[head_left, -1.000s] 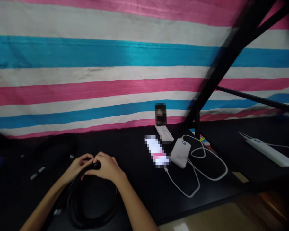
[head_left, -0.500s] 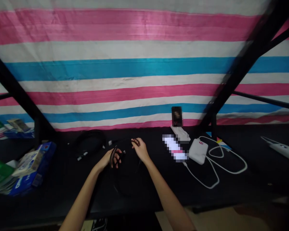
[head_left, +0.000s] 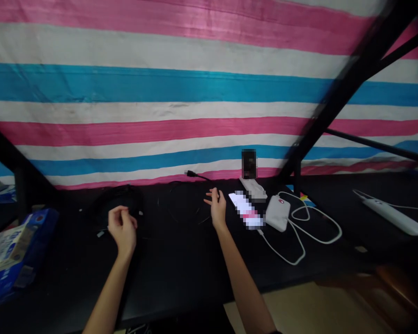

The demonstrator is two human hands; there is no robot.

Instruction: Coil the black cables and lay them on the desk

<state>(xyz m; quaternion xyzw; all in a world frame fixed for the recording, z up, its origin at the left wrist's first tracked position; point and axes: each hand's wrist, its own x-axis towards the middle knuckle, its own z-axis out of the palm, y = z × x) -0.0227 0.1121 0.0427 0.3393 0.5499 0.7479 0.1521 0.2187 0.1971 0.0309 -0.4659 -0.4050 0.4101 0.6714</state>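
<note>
Left hand (head_left: 122,228) curled near black coil (head_left: 135,195), contents unclear, arm (head_left: 107,287) toward one o'clock; right hand (head_left: 217,208) loosely spread, pointing toward eleven.

My left hand (head_left: 123,229) hides part of the coiled black cable (head_left: 120,190); the left edge crops the blue box (head_left: 43,234); pixelation obscures the lit phone screen (head_left: 246,211).

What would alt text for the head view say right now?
A curled left hand is over a black table by a coiled black cable; the right hand, loosely open, is near a black plug. Right of that hand lie a lit, pixelated phone and white power bank; striped sheeting hangs behind.
</note>
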